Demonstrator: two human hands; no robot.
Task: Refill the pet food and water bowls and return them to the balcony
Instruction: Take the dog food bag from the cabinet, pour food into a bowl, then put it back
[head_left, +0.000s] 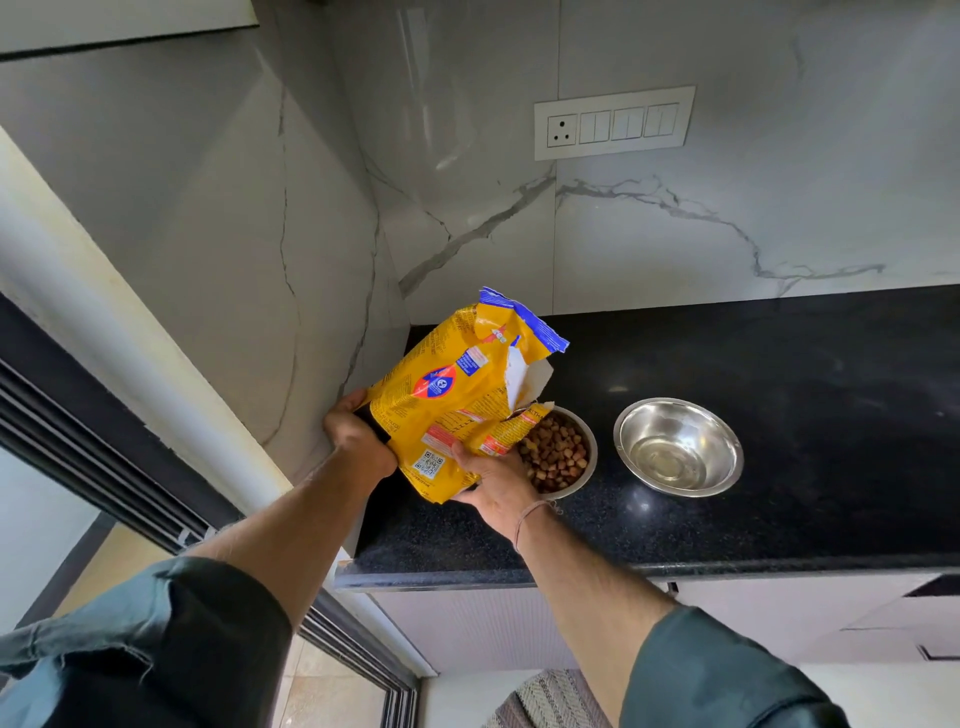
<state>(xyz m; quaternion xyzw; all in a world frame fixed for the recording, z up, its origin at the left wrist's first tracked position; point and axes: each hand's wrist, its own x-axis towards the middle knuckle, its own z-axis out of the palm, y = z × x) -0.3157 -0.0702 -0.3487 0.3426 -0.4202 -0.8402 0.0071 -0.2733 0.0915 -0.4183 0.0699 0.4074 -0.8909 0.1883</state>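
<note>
Black counter (779, 415): largest item; polished dark stone, bearing both bowls. All places below given relative to the food bowl.

Marble wall (675, 234): behind the food bowl, with a switch plate (614, 122) high above and to the right.

Yellow food bag (467, 400): held above and to the left of the food bowl, tilted, torn blue-edged mouth turned up and to the right, one lower torn corner hanging over the bowl's left rim. Soft, crinkled, apt to slump; best kept supported at base and side while tipped.

Water bowl (678, 447): steel, just to the right of the food bowl, apart from it, not touching; a shallow pool of clear liquid at the bottom, seemingly not yet full.

Food bowl (558, 452): steel, on the counter near its left end, brown kibble heaped inside, left rim hidden by bag and hand.

Left hand (358, 436): left of the food bowl, fingers curled around the bag's bottom left corner, thumb on top.

Right hand (493, 483): touching or just beside the food bowl's near-left rim, palm under the bag's lower edge, thumb pressed onto the yellow face, other fingers hidden beneath.

Step judged: pouring kibble, near its end. To do well: raise the left-hand end slowly, keep the torn corner over the bowl's middle, level the bag before the heap reaches the rim.

Cord bracelet (530, 519): on the right wrist, nearer than the food bowl.
</note>
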